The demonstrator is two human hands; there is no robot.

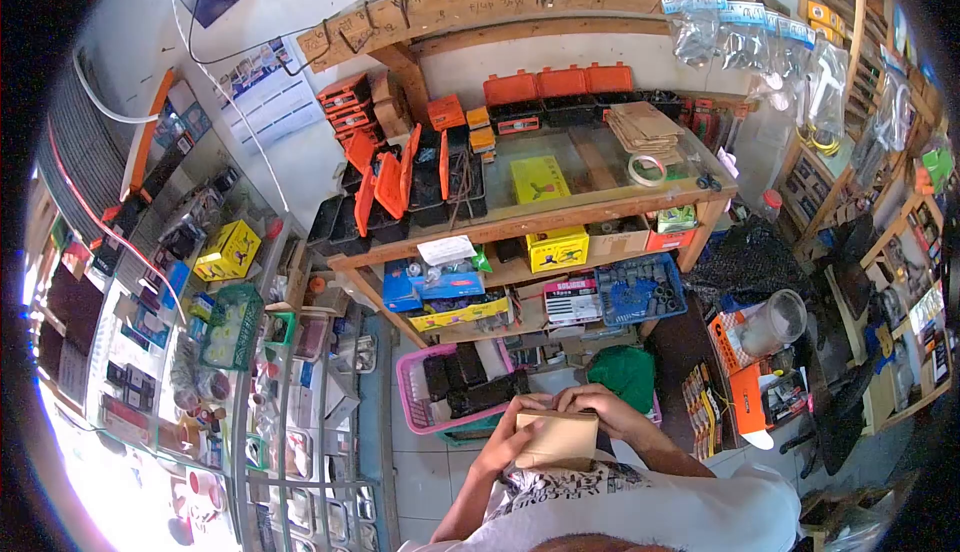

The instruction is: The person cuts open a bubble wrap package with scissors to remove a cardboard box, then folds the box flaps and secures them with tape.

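Note:
Close to my chest I hold a small brown cardboard box (560, 444). My left hand (512, 434) grips its left side, with the fingers curled around the edge. My right hand (590, 404) is closed at its upper right edge, the fingers bent over the top. The undersides of both hands' grip are hidden. Just beyond the box, a pink basket (412, 392) holds dark packages, and a green bag (622, 377) lies to its right.
A wooden glass-topped counter (520, 222) stands ahead, bearing orange-lidded bins (385, 187), flat cardboard pieces (645, 132) and a tape roll (647, 170). Below are a blue crate (640, 292) and a yellow box (558, 250). A glass display case (240, 382) flanks the left; an orange box (745, 387) sits right.

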